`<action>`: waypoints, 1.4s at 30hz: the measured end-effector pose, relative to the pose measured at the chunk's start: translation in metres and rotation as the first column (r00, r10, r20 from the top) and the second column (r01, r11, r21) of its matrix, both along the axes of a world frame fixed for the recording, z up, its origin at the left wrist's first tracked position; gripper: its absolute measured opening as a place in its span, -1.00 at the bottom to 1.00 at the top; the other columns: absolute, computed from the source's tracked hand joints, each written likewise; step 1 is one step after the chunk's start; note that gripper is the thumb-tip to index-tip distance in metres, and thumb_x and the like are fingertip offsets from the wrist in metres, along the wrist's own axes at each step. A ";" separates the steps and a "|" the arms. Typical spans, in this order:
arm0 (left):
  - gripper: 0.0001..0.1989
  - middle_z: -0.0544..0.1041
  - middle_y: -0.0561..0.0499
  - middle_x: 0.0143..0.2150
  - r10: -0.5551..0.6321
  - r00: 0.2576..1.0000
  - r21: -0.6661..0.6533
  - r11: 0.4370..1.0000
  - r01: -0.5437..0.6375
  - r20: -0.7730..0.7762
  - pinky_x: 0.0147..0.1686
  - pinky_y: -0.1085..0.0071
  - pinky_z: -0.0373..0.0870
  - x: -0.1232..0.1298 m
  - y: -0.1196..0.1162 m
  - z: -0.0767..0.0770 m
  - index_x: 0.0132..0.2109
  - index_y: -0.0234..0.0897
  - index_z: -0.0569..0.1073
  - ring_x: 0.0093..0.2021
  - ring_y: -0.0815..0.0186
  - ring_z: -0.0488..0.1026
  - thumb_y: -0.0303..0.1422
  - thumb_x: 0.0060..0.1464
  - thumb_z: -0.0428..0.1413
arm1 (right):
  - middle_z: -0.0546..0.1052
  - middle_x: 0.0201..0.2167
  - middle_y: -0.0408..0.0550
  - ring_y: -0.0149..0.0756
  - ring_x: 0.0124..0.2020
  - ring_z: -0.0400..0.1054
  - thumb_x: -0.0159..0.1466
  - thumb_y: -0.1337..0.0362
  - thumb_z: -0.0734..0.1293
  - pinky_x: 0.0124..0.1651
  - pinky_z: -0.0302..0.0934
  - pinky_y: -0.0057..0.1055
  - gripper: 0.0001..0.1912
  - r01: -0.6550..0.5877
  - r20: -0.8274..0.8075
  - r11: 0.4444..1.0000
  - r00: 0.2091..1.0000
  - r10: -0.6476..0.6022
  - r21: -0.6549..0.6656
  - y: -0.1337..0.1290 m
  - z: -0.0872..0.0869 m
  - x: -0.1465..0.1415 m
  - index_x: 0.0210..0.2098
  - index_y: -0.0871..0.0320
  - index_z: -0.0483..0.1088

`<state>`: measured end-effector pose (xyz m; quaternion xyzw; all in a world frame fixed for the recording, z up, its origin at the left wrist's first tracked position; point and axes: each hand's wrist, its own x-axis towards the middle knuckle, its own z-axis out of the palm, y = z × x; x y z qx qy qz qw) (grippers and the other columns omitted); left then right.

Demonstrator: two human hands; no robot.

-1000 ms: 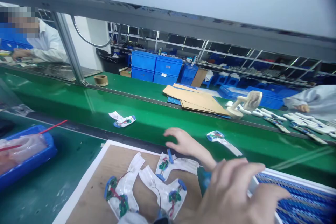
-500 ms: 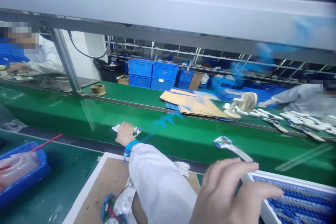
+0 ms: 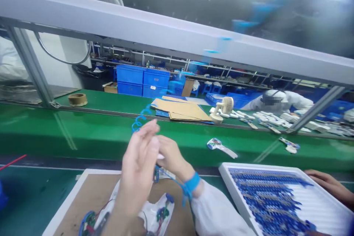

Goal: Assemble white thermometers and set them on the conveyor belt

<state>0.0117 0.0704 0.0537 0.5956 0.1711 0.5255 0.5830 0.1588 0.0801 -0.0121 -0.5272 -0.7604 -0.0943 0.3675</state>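
Observation:
My left hand [image 3: 138, 167] is raised in the middle, its fingers stretched upward and nothing visible between them. Beside its fingertips, my right hand [image 3: 175, 158], with a blue strap at the wrist, has its fingers curled round a small white part [image 3: 160, 156], mostly hidden. Below the hands, white shells [image 3: 163, 210] with green circuit boards and red wires lie on a brown board [image 3: 102, 184] with a white edge. A round blue-rimmed part [image 3: 87, 223] sits at its lower left.
A white tray [image 3: 225, 173] of blue parts stands right, another person's hand [image 3: 332, 188] beside it. The green belt [image 3: 96, 136] carries a white-handled part [image 3: 221, 147]. Behind are a tape roll [image 3: 77, 99], cardboard [image 3: 182, 110] and a small fan [image 3: 222, 108]. A coiled blue cord hangs ahead.
My right hand has come back from the belt's left part, where a white piece lay under it. My left hand has moved left beside it. The view has turned right, showing more tray.

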 end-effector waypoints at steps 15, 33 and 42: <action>-0.09 0.61 -0.24 -0.35 -0.843 0.520 -0.524 0.506 0.685 -0.135 -0.40 0.28 0.48 0.050 0.013 -0.047 -0.17 -0.45 0.53 -0.38 0.08 0.57 0.42 -0.12 -0.01 | 0.62 -0.15 -0.33 -0.46 0.11 0.41 0.45 0.12 0.20 0.42 -0.12 -0.48 -0.64 -0.385 -0.047 0.896 0.922 0.384 -0.222 -0.164 0.094 0.038 -0.40 0.05 0.49; -0.50 0.40 0.11 -0.45 -0.471 0.736 -0.004 0.844 0.537 -0.486 -0.31 0.41 0.14 0.049 -0.022 -0.037 0.03 -0.24 0.49 -0.42 0.28 0.28 0.06 0.28 -0.06 | 0.55 -0.18 -0.08 -0.36 -0.23 0.48 0.45 0.27 0.18 -0.26 0.41 -0.46 -0.74 0.376 0.050 0.925 0.924 -0.379 0.055 -0.162 0.060 0.024 0.07 0.10 0.38; -0.36 0.56 -0.04 -0.24 -0.702 0.658 -0.363 0.708 0.606 -0.271 -0.41 0.36 0.47 0.054 -0.029 -0.040 0.18 -0.20 0.33 -0.42 0.26 0.51 0.17 0.28 -0.22 | 0.57 -0.19 -0.11 -0.47 -0.20 0.51 0.35 0.53 0.20 -0.20 0.43 -0.63 -0.73 0.286 -0.056 0.932 0.958 -0.280 0.222 -0.160 0.065 0.026 -0.04 0.12 0.36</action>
